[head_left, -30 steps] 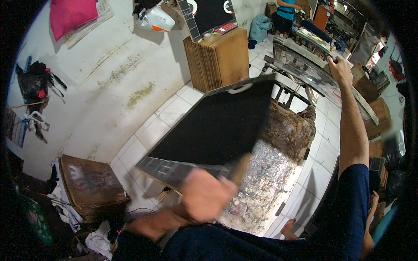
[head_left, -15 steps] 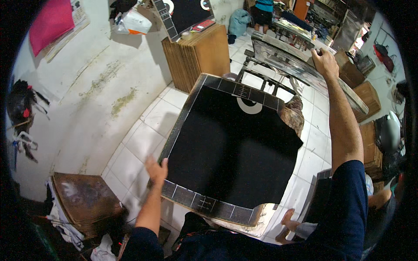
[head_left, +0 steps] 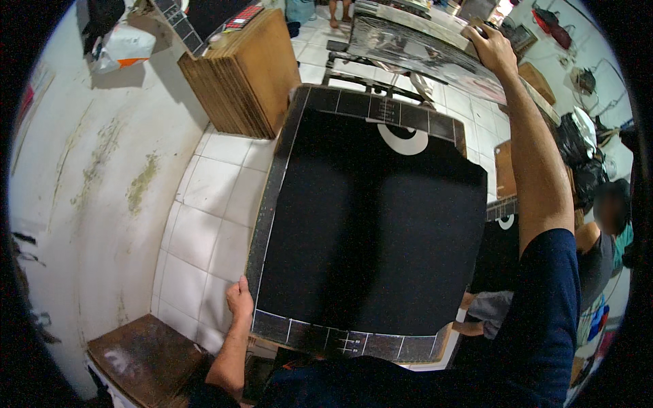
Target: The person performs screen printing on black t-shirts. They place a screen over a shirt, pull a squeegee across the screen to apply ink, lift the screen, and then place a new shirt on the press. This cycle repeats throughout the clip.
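My left hand [head_left: 238,299] grips the left edge of a board [head_left: 289,324] with dark, white-lined borders in the lower middle of the head view. A black fabric piece [head_left: 371,238] lies flat on the board, with a white curved shape [head_left: 401,141] near its top. My right hand [head_left: 495,49] is raised at the upper right, fingers curled on the edge of a long, stained, raised frame [head_left: 415,44] beyond the board.
A stack of wooden boards [head_left: 245,81] stands by the left wall [head_left: 102,211]. A brown box [head_left: 143,353] sits lower left. At the right are a seated co-worker [head_left: 592,265], another black-covered board [head_left: 496,251] and black bags [head_left: 581,177]. Another person's legs [head_left: 337,13] show behind.
The board has turned from tilted at a slant to squarely in front of me. My left hand has moved to its left edge. The view has shifted rightward and down.
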`<state>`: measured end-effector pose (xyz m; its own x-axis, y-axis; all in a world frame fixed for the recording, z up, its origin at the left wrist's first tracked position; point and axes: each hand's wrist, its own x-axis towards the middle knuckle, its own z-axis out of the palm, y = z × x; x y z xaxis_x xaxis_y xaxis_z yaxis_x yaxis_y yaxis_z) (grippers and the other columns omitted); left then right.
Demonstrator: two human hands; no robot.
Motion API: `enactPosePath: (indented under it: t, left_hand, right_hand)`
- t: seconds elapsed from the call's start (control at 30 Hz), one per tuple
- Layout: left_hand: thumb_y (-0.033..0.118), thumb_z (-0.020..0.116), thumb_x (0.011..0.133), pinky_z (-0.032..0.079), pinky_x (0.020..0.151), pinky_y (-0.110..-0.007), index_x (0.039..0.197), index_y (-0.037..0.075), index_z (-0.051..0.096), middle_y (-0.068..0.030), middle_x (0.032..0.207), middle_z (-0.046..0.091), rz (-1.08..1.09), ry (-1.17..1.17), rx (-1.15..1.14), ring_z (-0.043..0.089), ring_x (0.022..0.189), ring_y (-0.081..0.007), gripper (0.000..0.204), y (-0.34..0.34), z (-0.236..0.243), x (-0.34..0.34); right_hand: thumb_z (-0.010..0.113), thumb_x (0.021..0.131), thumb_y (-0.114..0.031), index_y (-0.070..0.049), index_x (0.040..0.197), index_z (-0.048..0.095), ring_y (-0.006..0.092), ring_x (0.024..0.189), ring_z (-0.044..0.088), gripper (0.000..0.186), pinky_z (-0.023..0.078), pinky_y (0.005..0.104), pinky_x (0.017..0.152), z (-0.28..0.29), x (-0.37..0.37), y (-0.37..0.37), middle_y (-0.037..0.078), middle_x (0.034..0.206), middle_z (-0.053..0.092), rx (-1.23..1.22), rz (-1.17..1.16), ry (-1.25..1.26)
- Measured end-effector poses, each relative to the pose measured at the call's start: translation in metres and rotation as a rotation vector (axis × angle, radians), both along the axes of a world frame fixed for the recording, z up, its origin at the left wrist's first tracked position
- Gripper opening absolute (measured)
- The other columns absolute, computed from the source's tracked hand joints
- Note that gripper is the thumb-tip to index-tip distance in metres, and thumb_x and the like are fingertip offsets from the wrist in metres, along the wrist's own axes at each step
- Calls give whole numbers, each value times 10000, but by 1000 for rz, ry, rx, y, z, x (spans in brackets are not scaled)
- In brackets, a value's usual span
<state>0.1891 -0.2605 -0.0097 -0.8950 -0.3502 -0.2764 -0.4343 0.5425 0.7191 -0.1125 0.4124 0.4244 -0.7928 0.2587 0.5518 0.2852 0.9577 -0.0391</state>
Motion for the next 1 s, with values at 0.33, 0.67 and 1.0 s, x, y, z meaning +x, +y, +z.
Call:
enactPosePath:
  t: [0.33,0.67,1.0]
  left_hand:
    - [352,570,1069,394,611,-451,751,-66,583,-143,637,534,-76,-30,-88,432,622,-207,525,-29,2,15]
    - [322,914,772,553,809,-421,1017,2,713,-156,922,770,-200,-88,83,730,853,-299,451,-2,10,14]
    - [286,924,756,535,859,-435,1043,-22,650,-186,1021,725,-147,-37,22,697,922,-345,502,8,23,15]
  right_hand:
    - [612,875,-561,-51,1084,748,426,1102,676,568,540,496,930,11,24,-34,247,1128,725,-114,-2,103]
    - [594,881,-577,-53,1030,751,412,1062,696,567,541,486,906,31,11,-34,245,1083,735,-149,-37,41]
    - [589,882,-535,-65,1034,769,374,1017,716,526,545,455,902,42,-4,-20,225,1044,751,-163,3,37]
